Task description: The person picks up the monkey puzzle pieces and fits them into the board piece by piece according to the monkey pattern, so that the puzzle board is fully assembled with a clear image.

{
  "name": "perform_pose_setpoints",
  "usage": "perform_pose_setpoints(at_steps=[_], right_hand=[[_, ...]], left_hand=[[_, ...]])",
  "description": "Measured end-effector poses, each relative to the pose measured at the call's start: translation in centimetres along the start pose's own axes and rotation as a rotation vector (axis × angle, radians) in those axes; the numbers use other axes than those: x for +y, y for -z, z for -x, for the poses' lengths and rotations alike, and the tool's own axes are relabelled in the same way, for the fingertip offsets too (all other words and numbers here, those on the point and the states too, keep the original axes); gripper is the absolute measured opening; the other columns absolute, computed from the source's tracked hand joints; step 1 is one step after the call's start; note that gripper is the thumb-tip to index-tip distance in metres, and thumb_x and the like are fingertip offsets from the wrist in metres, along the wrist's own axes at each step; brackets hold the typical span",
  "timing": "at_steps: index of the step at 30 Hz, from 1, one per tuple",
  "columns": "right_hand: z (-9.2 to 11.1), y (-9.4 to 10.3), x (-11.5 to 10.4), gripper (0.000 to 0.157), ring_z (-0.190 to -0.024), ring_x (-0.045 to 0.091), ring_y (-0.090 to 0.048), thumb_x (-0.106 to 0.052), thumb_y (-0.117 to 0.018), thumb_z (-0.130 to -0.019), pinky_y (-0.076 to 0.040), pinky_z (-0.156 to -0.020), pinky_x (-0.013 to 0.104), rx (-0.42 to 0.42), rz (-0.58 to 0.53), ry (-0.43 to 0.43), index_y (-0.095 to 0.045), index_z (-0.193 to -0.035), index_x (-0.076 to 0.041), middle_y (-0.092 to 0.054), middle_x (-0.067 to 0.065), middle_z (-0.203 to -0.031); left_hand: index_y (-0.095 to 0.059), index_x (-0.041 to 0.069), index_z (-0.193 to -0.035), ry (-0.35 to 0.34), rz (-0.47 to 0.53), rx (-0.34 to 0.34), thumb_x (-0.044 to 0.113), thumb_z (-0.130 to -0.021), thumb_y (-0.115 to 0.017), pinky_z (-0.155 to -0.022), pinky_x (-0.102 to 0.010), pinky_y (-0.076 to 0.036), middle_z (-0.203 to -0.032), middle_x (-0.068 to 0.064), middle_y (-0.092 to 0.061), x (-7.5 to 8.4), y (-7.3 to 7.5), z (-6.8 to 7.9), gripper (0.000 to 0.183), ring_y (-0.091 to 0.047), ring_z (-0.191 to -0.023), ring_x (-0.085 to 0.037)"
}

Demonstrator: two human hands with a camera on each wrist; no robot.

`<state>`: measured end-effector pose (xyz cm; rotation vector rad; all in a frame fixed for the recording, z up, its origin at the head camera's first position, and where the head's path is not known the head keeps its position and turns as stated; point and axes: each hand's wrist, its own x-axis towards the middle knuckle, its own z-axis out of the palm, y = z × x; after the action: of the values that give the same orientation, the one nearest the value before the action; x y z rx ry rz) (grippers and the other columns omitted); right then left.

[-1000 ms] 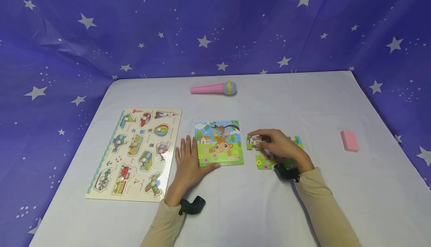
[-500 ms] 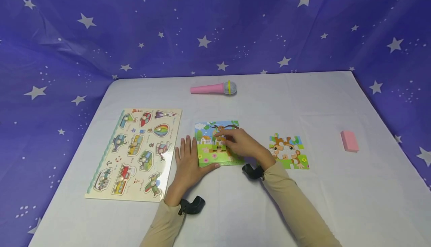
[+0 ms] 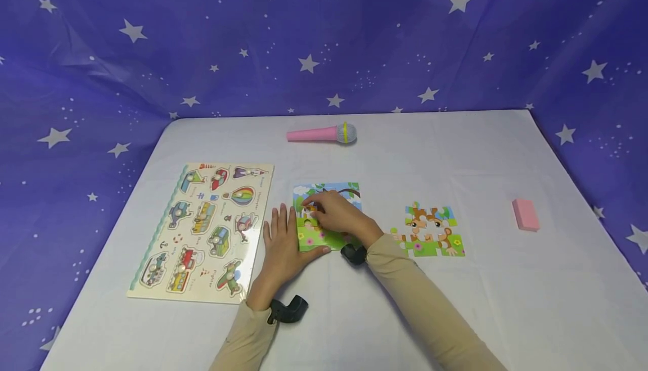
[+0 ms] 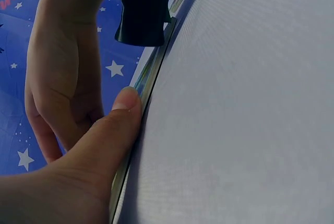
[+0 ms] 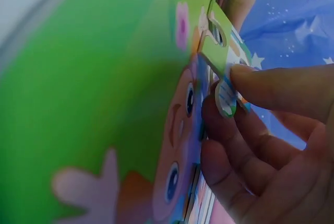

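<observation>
A square monkey picture puzzle board (image 3: 310, 243) lies mid-table. My left hand (image 3: 284, 253) rests at its left side with straight fingers, the thumb (image 4: 122, 112) against its near edge. Over the board's left half, my right hand (image 3: 340, 212) pinches a puzzle piece (image 5: 219, 51) between thumb and fingers. In the right wrist view that piece is tilted above the printed picture. It cannot be told whether it touches the board. Right of the board, several puzzle pieces (image 3: 430, 247) form part of a monkey picture, with a gap in the middle.
A large vehicle puzzle board (image 3: 202, 230) lies left of my left hand. At the back is a pink toy microphone (image 3: 319, 134). A pink block (image 3: 526, 215) sits far right. A purple starry cloth (image 3: 324, 39) hangs behind the white table (image 3: 506, 303).
My right hand has moved left from the loose pieces to the board, carrying a puzzle piece across to its left half. The left hand stays in place.
</observation>
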<state>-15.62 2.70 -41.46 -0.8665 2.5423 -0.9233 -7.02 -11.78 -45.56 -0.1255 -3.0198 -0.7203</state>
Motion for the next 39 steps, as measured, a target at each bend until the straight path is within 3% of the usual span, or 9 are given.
perform_pose_setpoints(at_steps=[3,11,21,27,33,39], right_hand=[[-0.2,-0.2,-0.2,0.027,-0.082,0.013,-0.052,-0.012,-0.059,-0.087,-0.045,-0.076,0.028,0.002,0.016,-0.05,-0.062,-0.113,-0.009,-0.063,0.004,-0.096],[0.1,-0.5,-0.5,0.029,-0.087,0.016,-0.05,-0.02,-0.065,-0.083,-0.045,-0.08,0.032,0.031,0.11,-0.092,-0.061,-0.111,-0.011,-0.054,0.004,-0.099],[0.7,-0.7,-0.6,0.032,-0.094,0.017,-0.052,-0.028,-0.064,-0.084,-0.046,-0.084,0.032,0.087,0.199,-0.032,-0.063,-0.11,-0.012,-0.054,0.004,-0.103],[1.8,-0.8,-1.0,0.038,-0.107,0.024,-0.05,-0.032,-0.063,-0.084,-0.043,-0.088,0.042,0.114,0.279,0.029,-0.062,-0.115,-0.01,-0.056,0.007,-0.112],[3.6,-1.1,-1.2,0.047,-0.128,0.029,-0.04,-0.04,-0.049,-0.091,-0.034,-0.101,0.051,0.05,0.345,0.038,-0.053,-0.127,-0.008,-0.046,0.013,-0.135],[5.2,-1.5,-1.2,0.052,-0.135,0.031,-0.029,-0.041,-0.038,-0.096,-0.024,-0.108,0.051,-0.001,0.349,0.083,-0.046,-0.132,-0.004,-0.034,0.014,-0.144]], left_hand=[[-0.018,-0.003,-0.143,0.004,0.001,-0.003,0.066,-0.064,-0.066,-0.108,-0.059,-0.005,-0.15,-0.025,-0.011,0.0,0.1,0.1,0.114,-0.005,-0.139,-0.04],[-0.017,-0.003,-0.143,0.008,-0.001,-0.013,0.066,-0.065,-0.065,-0.108,-0.059,-0.004,-0.15,-0.024,-0.01,0.1,0.2,0.1,0.115,-0.003,-0.14,-0.039],[-0.019,-0.003,-0.142,-0.001,-0.002,-0.007,0.066,-0.065,-0.065,-0.107,-0.06,-0.005,-0.149,-0.026,-0.012,0.0,0.1,0.0,0.114,-0.005,-0.139,-0.04],[-0.018,-0.003,-0.143,0.005,-0.001,-0.01,0.067,-0.065,-0.065,-0.107,-0.059,-0.005,-0.149,-0.026,-0.012,0.1,0.1,0.0,0.114,-0.004,-0.139,-0.04],[-0.016,-0.003,-0.143,0.016,-0.017,-0.031,0.067,-0.065,-0.064,-0.108,-0.059,-0.004,-0.15,-0.024,-0.009,0.1,0.1,0.0,0.115,-0.003,-0.14,-0.039],[-0.017,-0.005,-0.142,0.015,-0.035,-0.036,0.063,-0.067,-0.065,-0.108,-0.059,-0.005,-0.15,-0.024,-0.01,0.0,0.0,0.0,0.112,-0.003,-0.14,-0.039]])
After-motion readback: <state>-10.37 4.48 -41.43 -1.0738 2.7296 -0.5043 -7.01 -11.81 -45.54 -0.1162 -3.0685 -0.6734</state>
